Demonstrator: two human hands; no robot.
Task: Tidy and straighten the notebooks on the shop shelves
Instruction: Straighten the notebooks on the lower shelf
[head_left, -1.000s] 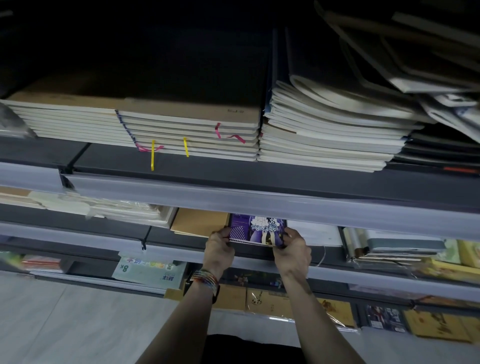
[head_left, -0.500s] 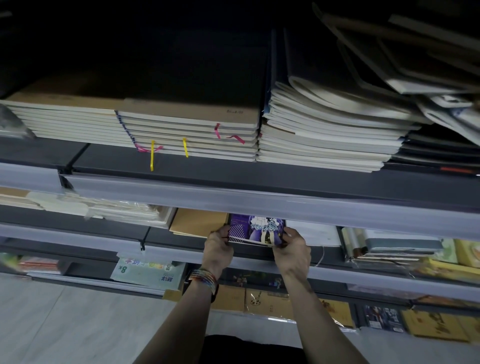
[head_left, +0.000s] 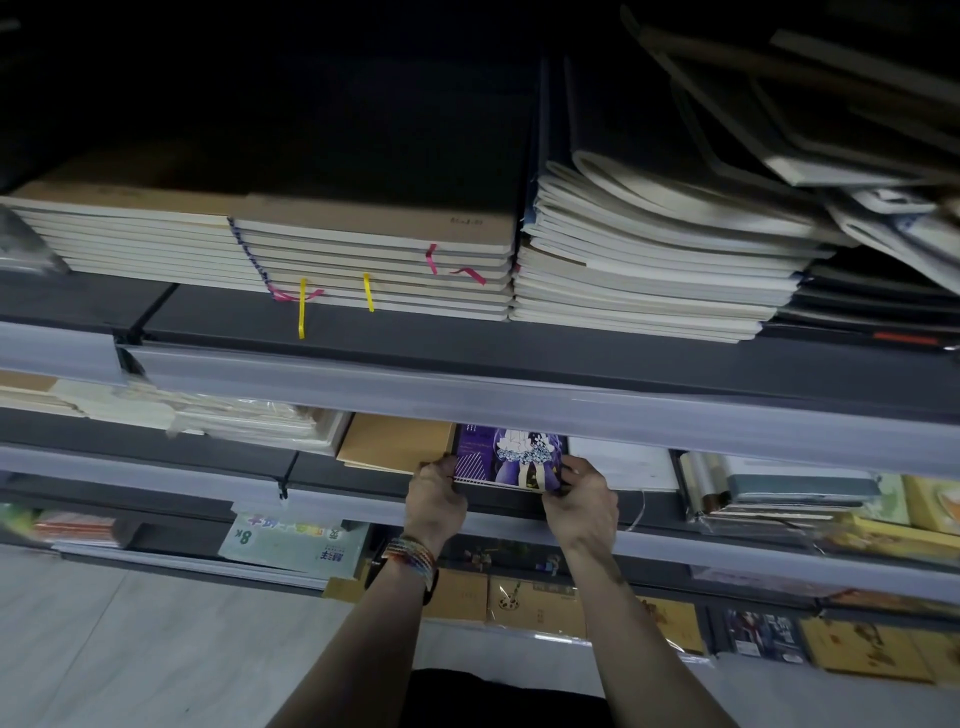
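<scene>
Gripping a purple notebook (head_left: 509, 460) at its near left corner, the left hand (head_left: 435, 501) curls its fingers round the edge, with a braided bracelet (head_left: 410, 556) on the wrist. The notebook lies flat on the middle shelf (head_left: 337, 475). Its cover is deep purple with pale diagonal stripes at the left and a cartoon figure in a white frilled skirt at the centre, and a thin white band of page edges shows along the near side. The right hand (head_left: 582, 506) is clamped on the near right corner in the same way, so the two hands are held apart by the notebook's width.

The notebook's left edge sits just beside a kraft-brown notebook (head_left: 395, 444), which is slightly skewed and pokes out further towards the front. Its right edge lies close to a white notebook (head_left: 618, 462). The far part of the purple cover runs under the pale front rail (head_left: 467, 400) of the shelf above, which hides how deep it reaches. Its near edge lies just behind the middle shelf's own pale rail (head_left: 322, 501). A strip of bare dark shelf shows in front of the brown notebook.

On the shelf above, a brown-covered stack (head_left: 374, 260) trails yellow and pink ribbons, and beside it on the right a stack of white notebooks (head_left: 649, 270) has curling covers.
</scene>
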